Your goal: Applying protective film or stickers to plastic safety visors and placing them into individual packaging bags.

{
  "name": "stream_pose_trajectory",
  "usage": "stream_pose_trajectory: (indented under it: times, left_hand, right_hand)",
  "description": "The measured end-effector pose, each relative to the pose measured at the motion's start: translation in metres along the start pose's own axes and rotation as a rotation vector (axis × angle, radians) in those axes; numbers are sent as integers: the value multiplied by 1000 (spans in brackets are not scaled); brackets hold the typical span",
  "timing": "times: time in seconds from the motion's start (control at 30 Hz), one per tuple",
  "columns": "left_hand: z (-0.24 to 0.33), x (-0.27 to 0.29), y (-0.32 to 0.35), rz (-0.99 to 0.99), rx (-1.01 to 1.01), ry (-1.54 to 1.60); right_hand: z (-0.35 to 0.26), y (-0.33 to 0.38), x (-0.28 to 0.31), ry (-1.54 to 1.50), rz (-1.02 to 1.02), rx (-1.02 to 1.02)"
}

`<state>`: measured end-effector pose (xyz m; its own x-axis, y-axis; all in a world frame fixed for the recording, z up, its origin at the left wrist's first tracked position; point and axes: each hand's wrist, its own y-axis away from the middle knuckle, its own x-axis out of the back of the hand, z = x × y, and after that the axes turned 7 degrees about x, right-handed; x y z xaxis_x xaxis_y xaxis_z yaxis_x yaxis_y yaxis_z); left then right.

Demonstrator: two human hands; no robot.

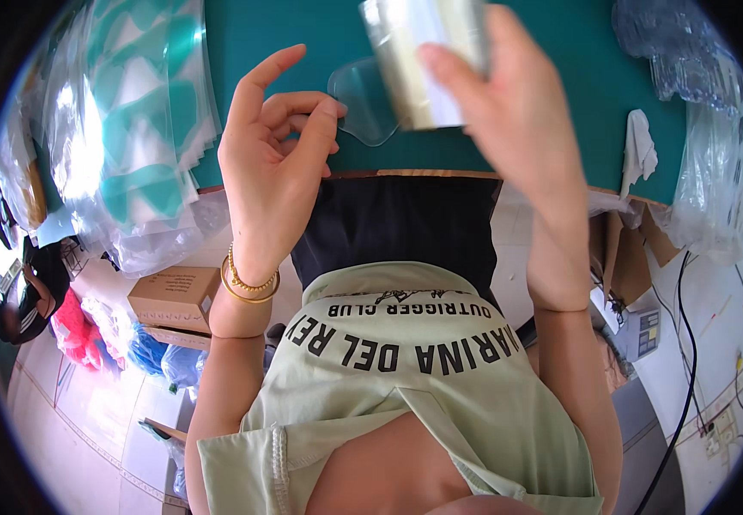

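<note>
My left hand (277,146) is over the near part of the green table, its index finger raised. Its thumb and other fingertips are closed at the left edge of a clear, thin plastic piece (369,107) with rounded corners. In my right hand (521,103), slightly blurred, is a flat, shiny rectangular packet (418,73), white and pale yellow, gripped with the thumb on its face. The packet overlaps the clear piece in view and hides part of it; whether they touch I cannot tell.
Clear plastic sheets with rounded shapes (144,112) lie at the table's left. On the right are stacked clear plastic pieces (676,51), a white cloth (639,148) at the edge and hanging plastic bags (715,189). A cardboard box (174,296) stands below left; a black cable (691,343) runs below right.
</note>
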<state>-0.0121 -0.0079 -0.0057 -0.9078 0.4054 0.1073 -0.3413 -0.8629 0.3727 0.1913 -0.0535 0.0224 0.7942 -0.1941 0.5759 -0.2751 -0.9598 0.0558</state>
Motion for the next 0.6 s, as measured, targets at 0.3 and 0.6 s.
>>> stream_pose_trajectory:
  times: [0.3,0.6]
  left_hand:
    - [0,0,4,5,-34,-47]
    - [15,38,4,-70,-99,-353]
  right_hand:
    - [8,8,-17,201,-22,92]
    - [19,33,19,-25,-30,-96]
